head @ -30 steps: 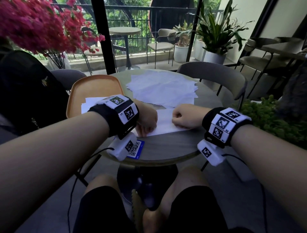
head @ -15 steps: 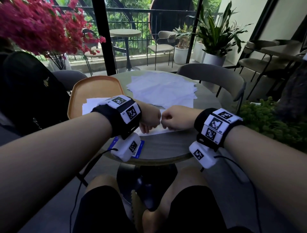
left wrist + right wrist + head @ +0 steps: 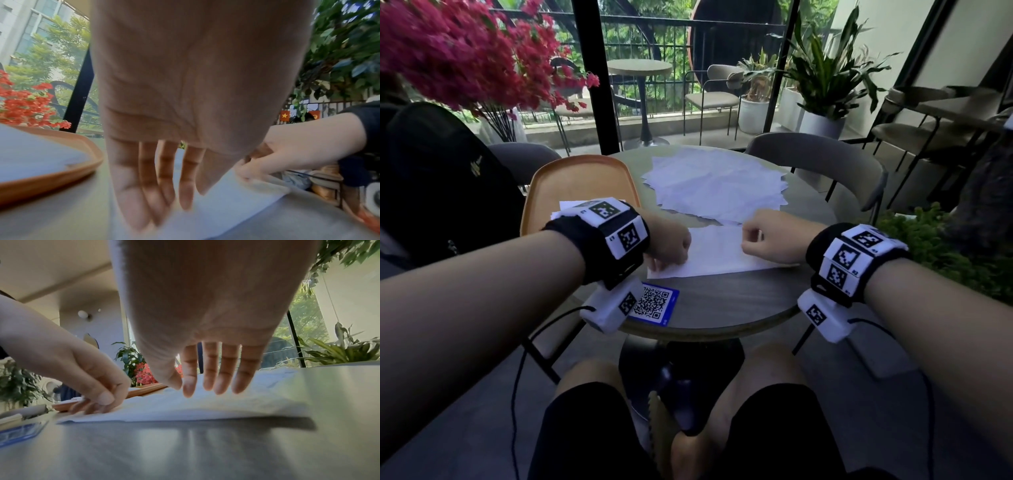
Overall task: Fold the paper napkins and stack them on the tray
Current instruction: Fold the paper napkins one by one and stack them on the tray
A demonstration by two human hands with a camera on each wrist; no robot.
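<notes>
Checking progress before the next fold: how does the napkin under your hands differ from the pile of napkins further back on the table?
The napkin under the hands is a single folded sheet with straight edges; the pile is many loose sheets, fanned and crumpled. The napkin lies near the table's front edge, pressed by the left hand and right hand; the pile sits untouched toward the far side. Both are white paper, neither yet on the tray.

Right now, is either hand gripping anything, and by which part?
Nothing is gripped. The left hand and right hand press straight fingers on the folded napkin, left at its left end, right near its far edge.
</notes>
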